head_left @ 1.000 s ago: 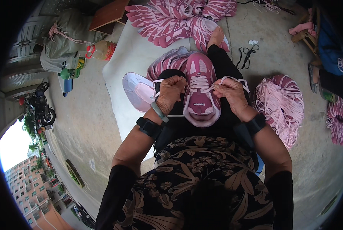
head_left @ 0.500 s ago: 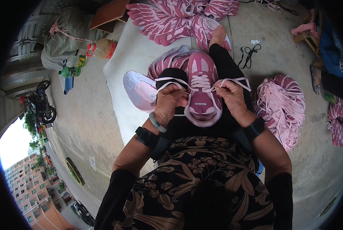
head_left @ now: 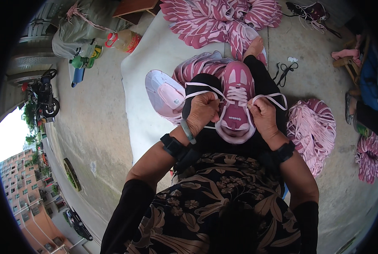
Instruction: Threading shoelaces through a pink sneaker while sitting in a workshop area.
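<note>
A pink and maroon sneaker upper lies along my lap with its toe pointing away from me. Pale pink shoelace crosses its front in several rows, and a loose end comes out on each side. To the left of the upper, my left hand pinches one lace end, which loops over my dark trouser leg. On the other side, the fingertips of my right hand close on the other end, close to the eyelets. Beside my left knee rests another upper, its pale lining facing up.
Stacked pink uppers spread over a white sheet beyond my feet. To the right sits a heap of laced uppers. A black cord lies on the concrete. Bottles stand far left; another person's leg shows at right.
The whole view has shifted, so the scene sits further right in the picture. Both hands still pinch the lace ends beside the upper, with little visible change.
</note>
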Demonstrator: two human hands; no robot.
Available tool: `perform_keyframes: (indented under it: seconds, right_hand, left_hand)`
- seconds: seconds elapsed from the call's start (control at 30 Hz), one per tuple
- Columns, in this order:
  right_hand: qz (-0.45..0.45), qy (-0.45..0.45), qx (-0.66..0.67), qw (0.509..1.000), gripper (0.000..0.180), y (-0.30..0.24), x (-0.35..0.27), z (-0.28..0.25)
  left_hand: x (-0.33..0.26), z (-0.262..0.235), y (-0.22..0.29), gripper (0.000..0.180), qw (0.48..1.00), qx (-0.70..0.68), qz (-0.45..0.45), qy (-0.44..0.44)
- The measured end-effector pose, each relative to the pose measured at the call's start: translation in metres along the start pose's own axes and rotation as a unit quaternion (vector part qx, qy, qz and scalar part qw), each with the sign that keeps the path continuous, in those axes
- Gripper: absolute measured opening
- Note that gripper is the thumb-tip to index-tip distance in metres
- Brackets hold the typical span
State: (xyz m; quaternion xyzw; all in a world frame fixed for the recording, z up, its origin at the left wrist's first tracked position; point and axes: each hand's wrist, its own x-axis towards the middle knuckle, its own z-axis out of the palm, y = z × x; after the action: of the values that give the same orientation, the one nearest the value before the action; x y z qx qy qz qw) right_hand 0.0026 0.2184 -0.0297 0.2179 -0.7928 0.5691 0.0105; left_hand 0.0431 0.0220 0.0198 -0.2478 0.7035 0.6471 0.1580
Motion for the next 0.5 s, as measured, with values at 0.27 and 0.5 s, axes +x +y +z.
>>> perform_keyframes:
  seconds: [0.27, 0.5]
  right_hand:
    - [0.202, -0.091, 0.095, 0.970, 0.019, 0.012, -0.005, -0.016]
    - [0.232, -0.090, 0.131, 0.960, 0.017, 0.004, -0.004, -0.018]
  left_hand:
    - [0.012, 0.001, -0.006, 0.006, 0.988, 0.127, 0.093, -0.002]
    - [0.019, -0.002, -0.010, 0.002, 0.902, 0.281, 0.327, -0.005]
